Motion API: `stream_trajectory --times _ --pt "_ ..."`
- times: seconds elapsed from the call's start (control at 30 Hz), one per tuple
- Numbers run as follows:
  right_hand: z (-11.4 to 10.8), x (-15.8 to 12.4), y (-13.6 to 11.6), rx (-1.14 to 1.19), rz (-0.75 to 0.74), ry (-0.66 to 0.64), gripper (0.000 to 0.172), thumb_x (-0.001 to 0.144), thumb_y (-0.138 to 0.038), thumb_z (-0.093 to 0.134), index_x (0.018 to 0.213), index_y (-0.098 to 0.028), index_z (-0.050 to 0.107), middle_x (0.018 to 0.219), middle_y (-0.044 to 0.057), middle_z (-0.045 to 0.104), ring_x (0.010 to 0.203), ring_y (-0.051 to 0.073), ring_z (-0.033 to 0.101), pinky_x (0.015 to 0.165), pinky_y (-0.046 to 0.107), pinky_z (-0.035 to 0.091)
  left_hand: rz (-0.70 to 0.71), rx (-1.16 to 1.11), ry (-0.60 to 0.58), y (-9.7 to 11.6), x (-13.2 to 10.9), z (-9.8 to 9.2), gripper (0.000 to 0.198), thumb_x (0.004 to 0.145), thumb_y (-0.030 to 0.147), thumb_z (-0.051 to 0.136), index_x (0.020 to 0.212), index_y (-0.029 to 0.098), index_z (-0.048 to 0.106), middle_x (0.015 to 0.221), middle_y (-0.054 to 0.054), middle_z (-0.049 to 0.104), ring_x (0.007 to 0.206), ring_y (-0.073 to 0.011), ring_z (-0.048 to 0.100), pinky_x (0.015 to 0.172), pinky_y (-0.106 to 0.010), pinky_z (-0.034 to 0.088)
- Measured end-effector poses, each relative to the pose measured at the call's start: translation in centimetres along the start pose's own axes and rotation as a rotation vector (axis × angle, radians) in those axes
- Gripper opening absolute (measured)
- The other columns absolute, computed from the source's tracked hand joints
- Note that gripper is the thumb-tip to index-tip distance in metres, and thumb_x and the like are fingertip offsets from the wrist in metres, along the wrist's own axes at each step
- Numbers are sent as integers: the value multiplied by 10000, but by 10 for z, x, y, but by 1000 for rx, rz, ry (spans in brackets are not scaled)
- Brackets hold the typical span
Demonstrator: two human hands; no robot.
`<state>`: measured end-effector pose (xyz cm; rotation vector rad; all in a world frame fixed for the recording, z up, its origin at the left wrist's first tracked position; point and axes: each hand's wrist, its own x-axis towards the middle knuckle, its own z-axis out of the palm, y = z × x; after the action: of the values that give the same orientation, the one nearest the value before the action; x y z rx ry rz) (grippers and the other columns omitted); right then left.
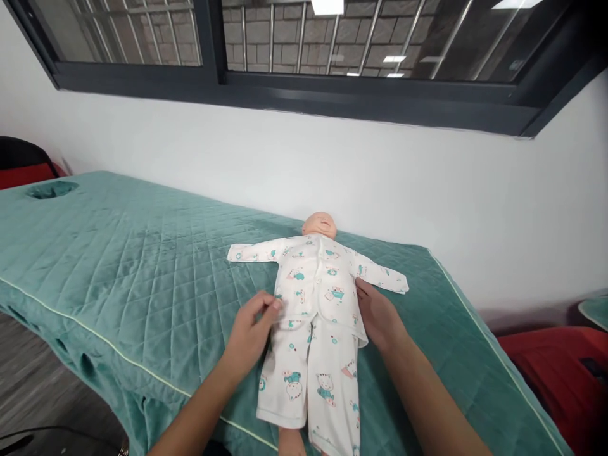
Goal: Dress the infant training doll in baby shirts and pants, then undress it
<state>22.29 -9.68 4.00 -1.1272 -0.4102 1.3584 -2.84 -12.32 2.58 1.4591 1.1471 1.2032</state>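
Observation:
A baby doll [320, 223] lies on its back on a green quilted bed cover [171, 278], head toward the wall. It wears a white printed baby shirt [304, 275], both sleeves stretched out sideways, and matching pants [327, 380]. At the shirt's left side edge near the hem, my left hand [251, 329] is closed, thumb and curled fingers pinching the fabric. My right hand [380, 313] rests against the opposite side of the shirt below the sleeve. Its fingers are stretched out and partly tucked by the cloth. One bare doll foot [291, 441] shows below the pants.
A white wall [190, 142] with a dark-framed window [304, 95] rises behind the bed. The cover has a hole [52, 189] at the far left. Red items stand at both sides: a chair [23, 171] and a red cloth-like object [560, 380] beyond the bed's right edge.

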Motion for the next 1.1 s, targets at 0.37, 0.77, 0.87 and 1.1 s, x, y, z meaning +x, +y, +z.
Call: stream_trajectory --times 0.37,0.77,0.87,1.1 --pt "6 40 1 127 61 -83 348 870 -246 610 1210 -177 649 983 68 778 925 261 739 849 419 612 -617 -864 -136 -10 99 30 298 795 339 725 981 108 692 986 -141 746 944 -278 706 862 -391 567" --pt "9 63 -23 175 16 -49 302 865 -203 568 1148 -167 669 927 72 779 904 267 738 848 417 613 -671 -985 -210 -11 152 60 310 847 290 668 1093 101 666 983 -139 751 926 -266 725 883 -395 585" --pt "3 66 -22 128 60 -23 281 848 -260 590 1100 -174 683 925 83 776 938 289 729 857 437 606 -638 -1034 -142 -18 154 55 296 879 327 630 1081 113 659 1017 -140 735 955 -269 715 893 -403 586" --pt "-4 68 -27 98 -21 3 236 840 -297 561 1022 -209 682 929 64 771 1014 292 707 903 444 584 -510 -1149 261 -37 176 25 280 944 361 553 1087 126 605 1166 -160 666 1081 -224 666 932 -341 568"
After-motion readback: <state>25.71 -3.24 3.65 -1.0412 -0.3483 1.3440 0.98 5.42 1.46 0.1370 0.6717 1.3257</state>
